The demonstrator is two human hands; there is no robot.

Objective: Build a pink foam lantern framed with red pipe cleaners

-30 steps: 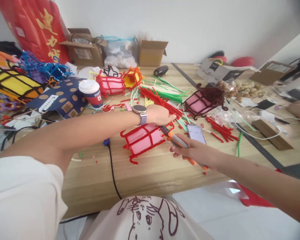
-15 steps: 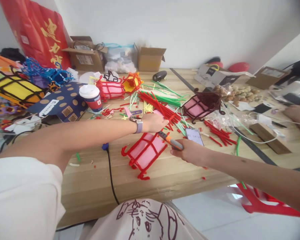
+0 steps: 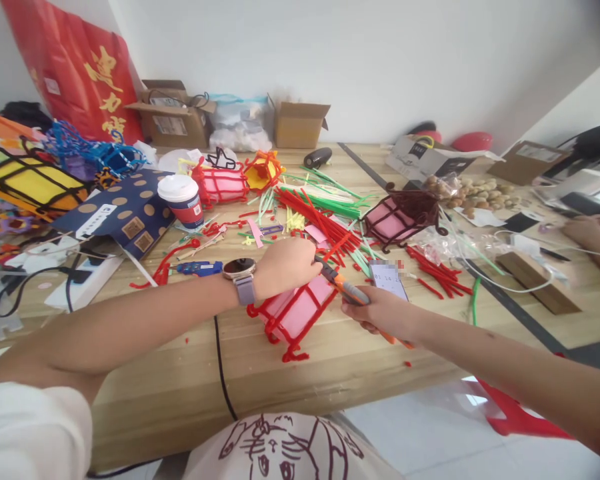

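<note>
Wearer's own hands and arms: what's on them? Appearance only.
Left hand: no glove; a round, dark-faced watch with a pale metallic rim on a greyish-purple strap at the wrist; loose off-white fabric sleeve high on the arm. Right hand: no glove, no watch visible; forearm uncovered, no sleeve in view.

Looks fuzzy and matt on the frame (image 3: 311,321) of the lantern (image 3: 296,319), smooth and papery on its panels. Shows smooth wood grain across the table (image 3: 175,380). Shines like plastic on the red bag (image 3: 77,67). Looks like smooth plastic on the handles of the pliers (image 3: 351,293), dull cardboard on the box (image 3: 300,125), matt cloth on the sleeve (image 3: 35,427).
</note>
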